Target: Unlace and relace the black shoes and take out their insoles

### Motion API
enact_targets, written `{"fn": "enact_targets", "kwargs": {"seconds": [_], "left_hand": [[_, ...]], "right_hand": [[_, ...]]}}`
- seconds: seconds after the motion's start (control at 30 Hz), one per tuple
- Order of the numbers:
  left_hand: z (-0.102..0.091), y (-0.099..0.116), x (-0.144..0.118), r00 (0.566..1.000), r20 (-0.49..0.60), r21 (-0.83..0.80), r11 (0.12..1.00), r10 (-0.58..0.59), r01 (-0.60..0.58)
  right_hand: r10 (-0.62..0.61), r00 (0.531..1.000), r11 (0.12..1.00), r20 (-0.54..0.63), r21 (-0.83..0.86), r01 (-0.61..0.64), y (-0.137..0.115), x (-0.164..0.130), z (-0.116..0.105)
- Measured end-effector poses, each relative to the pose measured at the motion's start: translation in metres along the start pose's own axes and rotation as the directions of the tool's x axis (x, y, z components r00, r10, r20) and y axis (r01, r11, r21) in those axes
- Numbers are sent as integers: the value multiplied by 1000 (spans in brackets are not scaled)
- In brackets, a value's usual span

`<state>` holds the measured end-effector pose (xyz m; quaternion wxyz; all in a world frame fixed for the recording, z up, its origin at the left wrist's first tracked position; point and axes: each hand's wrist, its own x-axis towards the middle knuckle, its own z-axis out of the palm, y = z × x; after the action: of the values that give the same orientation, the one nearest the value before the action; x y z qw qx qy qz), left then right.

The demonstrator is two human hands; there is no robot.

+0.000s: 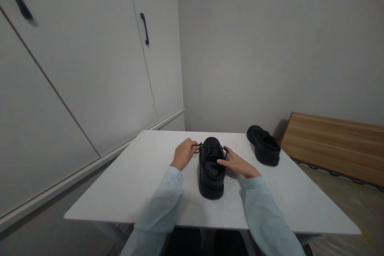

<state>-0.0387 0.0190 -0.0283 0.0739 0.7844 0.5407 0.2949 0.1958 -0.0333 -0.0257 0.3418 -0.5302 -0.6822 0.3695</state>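
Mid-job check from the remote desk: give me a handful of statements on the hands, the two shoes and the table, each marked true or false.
1. Two black shoes are on the white table. True.
2. The left hand pinches a lace end beside the near shoe. True.
3. The right hand rests on the far shoe. False: it is against the near shoe's right side; the far shoe lies untouched, apart from both hands.
4. The near shoe lies tipped on its side. False: it stands upright on its sole, heel toward the camera.
5. A wooden board sits on the table. False: it is off the table, on the right against the wall.
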Motion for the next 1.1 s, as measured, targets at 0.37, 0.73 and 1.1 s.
{"fn": "enact_targets", "kwargs": {"seconds": [0.37,0.73,1.1], "left_hand": [[-1,-5,9,984,-171,-263,965,-58,11],[-7,-5,12,945,-293,-432,902,-148,8],[3,-12,17,910,-259,-777,629,-323,2]], "right_hand": [[19,1000,1000,-1,5,-19,18,7,0],[38,999,999,-1,-17,-38,10,3,-1],[43,999,999,18,-13,-43,6,2,-2]]}}
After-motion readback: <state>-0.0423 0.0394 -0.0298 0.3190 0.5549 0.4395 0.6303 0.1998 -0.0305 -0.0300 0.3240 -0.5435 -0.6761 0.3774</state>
